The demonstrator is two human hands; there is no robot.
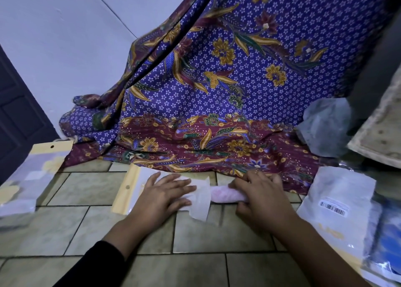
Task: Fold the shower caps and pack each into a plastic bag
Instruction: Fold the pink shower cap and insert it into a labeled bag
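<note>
Your left hand [161, 196] lies flat on the bag [125, 190], fingers spread and straight, pinning it to the tiled floor [86, 189]. Your right hand [262, 194] curls its fingers round the rolled pink cap [221, 194] at the bag's mouth (its right end is hidden under your palm). A batik cloth [217, 91] drapes behind. The packs [28, 178] at the left edge are blurred.

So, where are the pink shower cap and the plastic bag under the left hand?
pink shower cap [221, 194]: head view, middle of the folded roll.
plastic bag [124, 197]: head view, its yellow header strip.
</note>
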